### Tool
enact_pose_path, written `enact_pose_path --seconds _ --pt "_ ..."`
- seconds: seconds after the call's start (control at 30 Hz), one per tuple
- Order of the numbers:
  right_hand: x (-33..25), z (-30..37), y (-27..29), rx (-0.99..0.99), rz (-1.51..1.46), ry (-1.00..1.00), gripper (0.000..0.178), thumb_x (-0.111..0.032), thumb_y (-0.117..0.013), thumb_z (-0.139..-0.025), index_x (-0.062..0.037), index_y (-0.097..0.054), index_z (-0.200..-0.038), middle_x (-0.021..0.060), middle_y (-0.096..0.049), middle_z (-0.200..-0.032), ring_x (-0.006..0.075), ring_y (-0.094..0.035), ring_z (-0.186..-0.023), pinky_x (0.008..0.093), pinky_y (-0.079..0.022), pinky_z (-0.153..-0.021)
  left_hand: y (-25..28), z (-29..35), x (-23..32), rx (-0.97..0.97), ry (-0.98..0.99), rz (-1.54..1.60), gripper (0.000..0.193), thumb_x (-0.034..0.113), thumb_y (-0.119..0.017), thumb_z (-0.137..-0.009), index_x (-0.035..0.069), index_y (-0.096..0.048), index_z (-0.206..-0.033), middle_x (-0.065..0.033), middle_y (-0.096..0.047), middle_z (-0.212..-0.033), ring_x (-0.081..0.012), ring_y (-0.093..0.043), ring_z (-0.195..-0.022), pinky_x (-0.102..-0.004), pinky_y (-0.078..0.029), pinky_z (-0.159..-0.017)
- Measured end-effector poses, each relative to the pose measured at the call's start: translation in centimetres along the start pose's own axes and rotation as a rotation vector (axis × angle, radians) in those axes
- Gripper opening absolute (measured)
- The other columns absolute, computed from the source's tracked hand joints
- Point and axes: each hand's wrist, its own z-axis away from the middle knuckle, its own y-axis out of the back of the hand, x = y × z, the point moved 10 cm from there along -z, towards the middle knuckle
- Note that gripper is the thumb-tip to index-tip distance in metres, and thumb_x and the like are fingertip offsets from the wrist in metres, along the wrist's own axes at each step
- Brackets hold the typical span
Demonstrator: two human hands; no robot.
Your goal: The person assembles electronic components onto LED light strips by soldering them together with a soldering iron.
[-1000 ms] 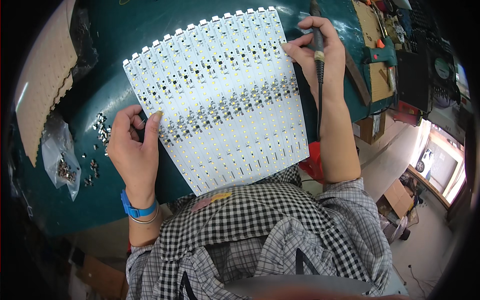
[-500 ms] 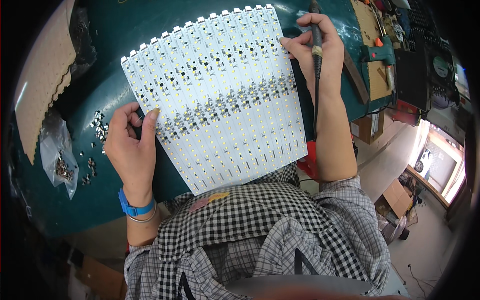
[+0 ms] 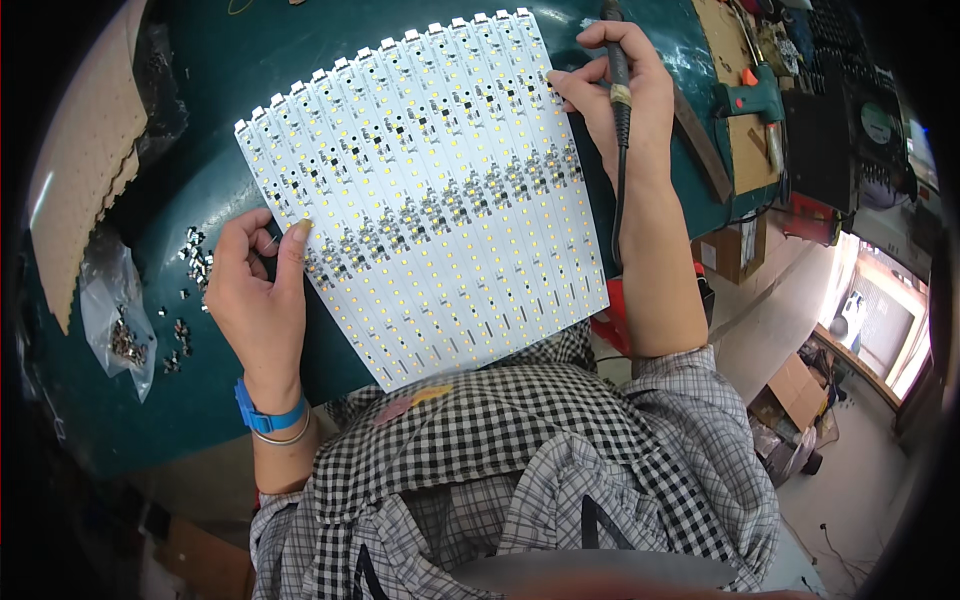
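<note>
A white LED circuit board panel (image 3: 440, 250), made of several narrow strips side by side, lies tilted between my hands. It carries rows of small yellow LEDs and black chips, with small connectors along its far edge. At its left edge, my left hand (image 3: 255, 280) is closed, thumb on top and fingers beneath. My right hand (image 3: 645, 115) pinches the upper right edge. A soldering iron (image 3: 617, 70) also rests in my right hand, its cable hanging down along the forearm. The panel's near edge meets my checked apron (image 3: 480, 410).
Loose small metal connectors (image 3: 197, 258) lie left of my left hand, beside a clear plastic bag (image 3: 105, 300) of similar pieces. A perforated board (image 3: 85, 150) stands at far left. On the right are a dark bar (image 3: 703, 150) and a green glue gun (image 3: 750, 97).
The panel has shifted slightly to the left, and both hands have moved with it. My grip on the panel and the soldering iron looks the same.
</note>
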Motion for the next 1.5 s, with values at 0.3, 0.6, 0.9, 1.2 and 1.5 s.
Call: enact_pose_path --seconds 0.3,0.6,0.9,1.2,1.5 --pt "-0.1 -0.6 -0.2 -0.072 0.065 0.032 0.036 0.007 -0.076 -0.074 -0.0035 -0.061 -0.105 0.0017 -0.06 -0.068 0.0089 -0.06 -0.061 0.0227 -0.05 -0.056 -0.1 -0.1 0.1 -0.005 -0.003 0.014 0.024 0.007 -0.078 -0.079 0.0 -0.063 -0.097 -0.0011 -0.051 -0.069 -0.0081 -0.041 -0.057 -0.0233 -0.035 -0.05" --pt "0.0 -0.2 -0.3 -0.075 0.094 0.026 0.036 0.006 -0.073 -0.077 -0.0046 -0.059 -0.108 0.0057 -0.066 -0.08 0.0102 -0.065 -0.071 0.0236 -0.053 -0.06 0.0 0.1 -0.4 0.011 0.001 0.05 0.024 0.007 -0.078 -0.079 0.0 -0.063 -0.097 -0.0006 -0.051 -0.069 -0.0077 -0.041 -0.057 -0.0233 -0.035 -0.051" --pt "0.6 -0.9 0.1 -0.1 0.015 -0.07 0.038 0.008 -0.071 -0.077 -0.0041 -0.056 -0.109 0.0105 -0.07 -0.082 0.0128 -0.067 -0.076 0.0254 -0.054 -0.067 0.0 0.0 -0.1 0.01 -0.003 0.019 0.024 0.008 -0.078 -0.079 0.001 -0.064 -0.097 -0.0005 -0.051 -0.069 -0.0074 -0.04 -0.056 -0.0234 -0.034 -0.05" --pt "-1.7 0.6 1.4 -0.034 -0.225 0.054 0.041 0.011 -0.072 -0.074 -0.0005 -0.055 -0.109 0.0103 -0.064 -0.094 0.0173 -0.067 -0.084 0.0283 -0.055 -0.078 0.0 0.0 -1.6 -0.044 0.14 0.201 0.021 0.007 -0.075 -0.084 -0.002 -0.061 -0.098 0.0007 -0.06 -0.077 -0.0031 -0.043 -0.058 -0.0209 -0.034 -0.05" --pt "-4.7 2.4 2.9 -0.222 -0.537 0.07 0.047 0.016 -0.066 -0.074 0.0013 -0.05 -0.115 0.0163 -0.055 -0.118 0.0252 -0.069 -0.094 0.032 -0.057 -0.083 -0.5 0.2 -3.2 -0.051 0.396 0.893 0.013 0.018 -0.064 -0.095 0.004 -0.065 -0.095 0.0064 -0.061 -0.07 0.0034 -0.038 -0.051 -0.0156 -0.023 -0.045"
